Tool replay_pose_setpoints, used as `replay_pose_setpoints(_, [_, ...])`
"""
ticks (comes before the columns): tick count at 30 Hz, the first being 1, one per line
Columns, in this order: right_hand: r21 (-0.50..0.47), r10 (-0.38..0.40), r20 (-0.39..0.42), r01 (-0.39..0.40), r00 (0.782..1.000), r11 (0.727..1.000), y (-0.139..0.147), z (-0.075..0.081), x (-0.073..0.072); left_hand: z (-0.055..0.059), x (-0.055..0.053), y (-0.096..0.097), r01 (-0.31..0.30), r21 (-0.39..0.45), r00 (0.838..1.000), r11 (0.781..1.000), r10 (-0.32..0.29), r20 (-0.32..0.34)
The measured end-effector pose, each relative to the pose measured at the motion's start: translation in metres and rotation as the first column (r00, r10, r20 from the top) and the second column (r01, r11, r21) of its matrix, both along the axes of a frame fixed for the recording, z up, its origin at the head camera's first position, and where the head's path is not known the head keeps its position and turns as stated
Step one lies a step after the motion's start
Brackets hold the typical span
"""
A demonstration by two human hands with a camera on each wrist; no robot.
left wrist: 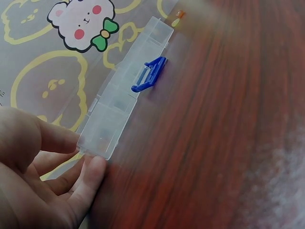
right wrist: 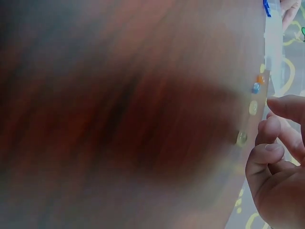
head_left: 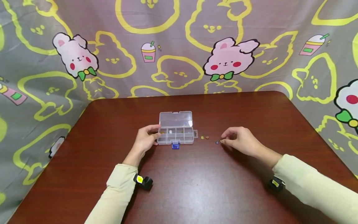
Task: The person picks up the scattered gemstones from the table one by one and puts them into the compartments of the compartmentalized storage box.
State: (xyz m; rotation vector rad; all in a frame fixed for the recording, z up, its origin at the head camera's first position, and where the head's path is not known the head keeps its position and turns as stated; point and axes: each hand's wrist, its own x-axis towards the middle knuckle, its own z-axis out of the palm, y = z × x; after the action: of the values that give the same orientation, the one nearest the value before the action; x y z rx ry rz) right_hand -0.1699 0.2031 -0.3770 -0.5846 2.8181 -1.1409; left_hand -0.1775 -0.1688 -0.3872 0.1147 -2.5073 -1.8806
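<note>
My left hand [head_left: 144,139] grips the left end of a clear plastic compartment box [left wrist: 107,126], thumb at the near side and fingers behind. The box's lid [head_left: 175,119] is raised at the back, and a blue latch [head_left: 175,145] hangs on its front. A white bead [head_left: 170,132] and a few other small beads lie in the back row of compartments. My right hand [head_left: 241,140] hovers low at the right, thumb and forefinger apart. Close to its fingertips, a blue bead [right wrist: 256,88], a pale bead [right wrist: 253,107] and a greenish bead [right wrist: 242,138] rest on the table.
Between box and right hand lie a yellow bead [head_left: 202,137] and an orange bead [head_left: 207,137]. A hanging tab [head_left: 195,133] juts from the box's right end. The dark wooden table [head_left: 179,193] ends at a patterned curtain [head_left: 179,43] behind and at both sides.
</note>
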Motion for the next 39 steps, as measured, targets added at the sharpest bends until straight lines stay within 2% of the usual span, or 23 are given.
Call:
replay_pose_setpoints(10, [0.033,-0.044,-0.077,0.047,0.996,0.998,0.026,-0.004,0.013,-0.003,-0.002,-0.001,0.003,0.019,1.000,1.000,-0.002,-0.019])
replay_pose_setpoints(21, [0.047,-0.049,-0.048,0.051,0.998,0.998,0.043,-0.010,0.024,-0.003,-0.001,-0.001,0.005,0.018,1.000,1.000,-0.004,-0.015])
replay_pose_setpoints(29, [0.041,-0.047,-0.027,0.048,0.999,0.998,0.045,-0.012,0.022,-0.003,0.000,-0.001,0.005,0.016,1.000,1.000,-0.005,-0.010])
replay_pose_setpoints(39, [0.026,-0.025,-0.030,0.026,0.999,0.999,0.047,-0.009,0.022,-0.001,0.001,0.000,-0.005,0.030,1.000,1.000,0.005,-0.010])
